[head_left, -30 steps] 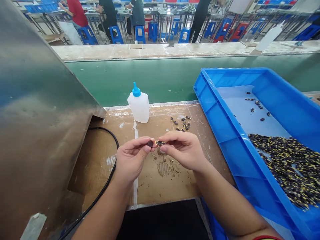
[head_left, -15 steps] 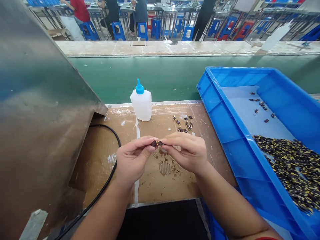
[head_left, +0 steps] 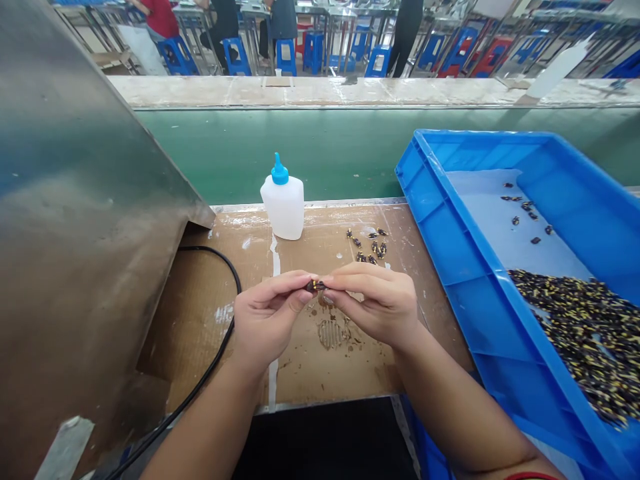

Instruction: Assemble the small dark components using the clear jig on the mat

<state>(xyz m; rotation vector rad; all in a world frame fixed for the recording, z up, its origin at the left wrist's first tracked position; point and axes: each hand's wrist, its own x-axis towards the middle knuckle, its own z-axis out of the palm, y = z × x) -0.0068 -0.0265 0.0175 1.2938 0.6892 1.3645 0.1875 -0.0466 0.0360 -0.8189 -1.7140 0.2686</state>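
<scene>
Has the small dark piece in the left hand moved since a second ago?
Yes. Against the white squeeze bottle, the small dark piece has shifted right, and now meets the yellow-and-black part held by the right hand.

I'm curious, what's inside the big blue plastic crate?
The blue plastic crate holds a heap of small black-and-yellow parts on a pale sheet; whatever lies beneath the heap is covered.

Small black part (head_left: 315, 285) with yellow markings, held level

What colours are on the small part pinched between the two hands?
Black with yellow marks on the small part, best seen in the head view.
</scene>
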